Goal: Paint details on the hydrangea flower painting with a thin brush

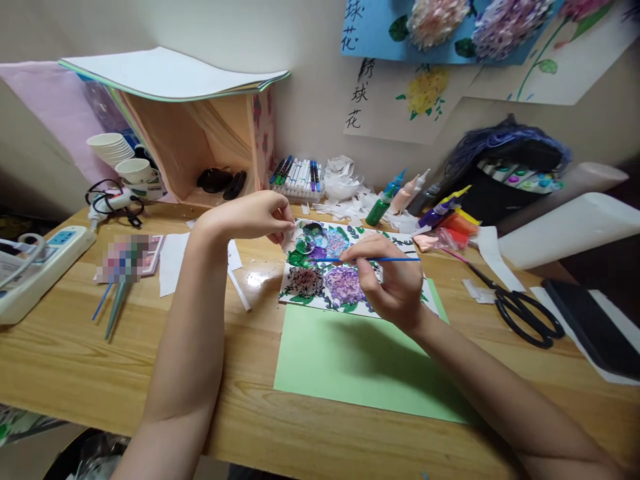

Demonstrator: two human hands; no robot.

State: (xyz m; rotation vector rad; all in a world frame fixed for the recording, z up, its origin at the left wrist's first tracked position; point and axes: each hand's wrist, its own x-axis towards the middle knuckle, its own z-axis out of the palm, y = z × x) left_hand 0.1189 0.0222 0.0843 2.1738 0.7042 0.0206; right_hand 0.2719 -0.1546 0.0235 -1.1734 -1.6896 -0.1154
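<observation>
My right hand pinches a thin blue paintbrush, its tip pointing left over a round palette smeared with green, purple and blue paint. The fingers of my left hand are closed on the palette's upper left edge. Beneath lies a white sheet painted with flowers, pink and purple blooms with green leaves. A light green paper lies partly under it, nearer to me.
Black scissors and a dark phone-like slab lie at the right. Paint bottles, marker pens and paper scraps stand behind. A power strip, brushes and paper cups are at the left.
</observation>
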